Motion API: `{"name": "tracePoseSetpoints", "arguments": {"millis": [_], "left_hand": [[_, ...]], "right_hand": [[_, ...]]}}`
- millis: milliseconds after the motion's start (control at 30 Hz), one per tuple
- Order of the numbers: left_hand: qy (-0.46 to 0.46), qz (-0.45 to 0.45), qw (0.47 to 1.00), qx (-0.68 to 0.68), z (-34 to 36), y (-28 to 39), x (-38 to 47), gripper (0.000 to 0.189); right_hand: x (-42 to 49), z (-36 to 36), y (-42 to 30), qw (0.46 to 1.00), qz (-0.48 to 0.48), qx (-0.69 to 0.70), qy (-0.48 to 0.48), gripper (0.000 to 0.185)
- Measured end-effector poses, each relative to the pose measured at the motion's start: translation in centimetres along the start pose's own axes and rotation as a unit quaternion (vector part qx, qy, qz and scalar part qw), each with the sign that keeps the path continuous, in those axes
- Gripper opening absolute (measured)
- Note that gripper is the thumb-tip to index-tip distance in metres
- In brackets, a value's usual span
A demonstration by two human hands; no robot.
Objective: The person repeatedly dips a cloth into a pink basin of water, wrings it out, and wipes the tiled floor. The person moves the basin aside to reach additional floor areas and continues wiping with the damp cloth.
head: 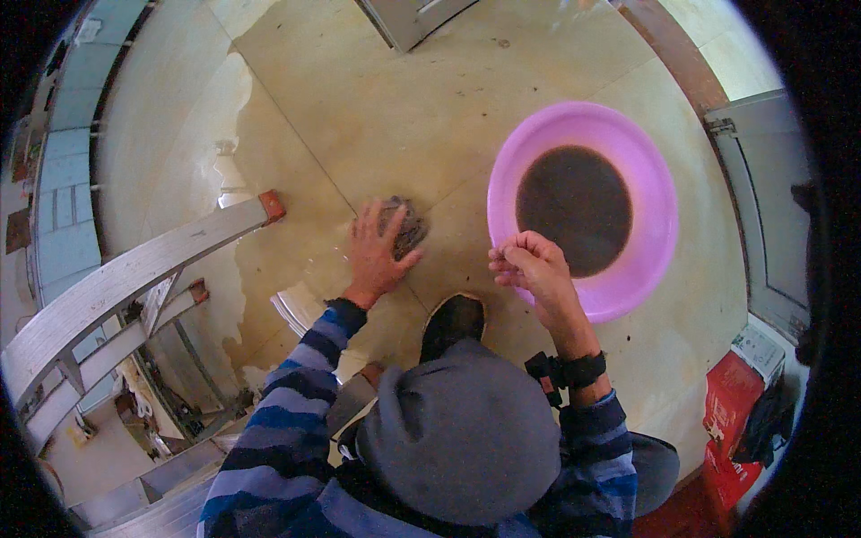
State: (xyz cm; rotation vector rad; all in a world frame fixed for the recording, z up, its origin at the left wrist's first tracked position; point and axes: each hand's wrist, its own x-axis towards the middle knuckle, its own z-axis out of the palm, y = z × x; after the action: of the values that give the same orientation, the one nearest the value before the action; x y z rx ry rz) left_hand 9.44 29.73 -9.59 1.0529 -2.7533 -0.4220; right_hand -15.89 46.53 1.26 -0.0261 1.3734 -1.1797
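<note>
Fingers spread, my left hand lies over a dark, wet-looking wad, apparently a rag, on the pale tiled floor. Part of the wad sticks out beyond the thumb and fingers. To the right stands a round pink plastic basin with dark brown, murky water in it. My right hand is in front of the basin's near-left rim, its fingers curled in against the thumb. Nothing can be made out between them. A black strap with a small device is around the right wrist.
An aluminium ladder with orange-red end caps reaches in from the left. Water pools beyond it. My dark shoe is between my hands. A door stands ahead, another door at right, above red bags.
</note>
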Motion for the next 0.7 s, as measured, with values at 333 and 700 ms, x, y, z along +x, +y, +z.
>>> {"name": "tracePoseSetpoints", "arguments": {"millis": [333,700], "left_hand": [[-0.050,0.261,0.963,-0.049,1.7,3.7,-1.0,0.045],[-0.061,-0.166,0.752,-0.635,-7.6,12.7,6.5,0.031]], "right_hand": [[0.6,-0.3,0.7,1.000,-0.002,0.000,-0.002,0.009],[-0.8,0.6,-1.4,0.986,0.010,0.160,0.044,0.034]]}}
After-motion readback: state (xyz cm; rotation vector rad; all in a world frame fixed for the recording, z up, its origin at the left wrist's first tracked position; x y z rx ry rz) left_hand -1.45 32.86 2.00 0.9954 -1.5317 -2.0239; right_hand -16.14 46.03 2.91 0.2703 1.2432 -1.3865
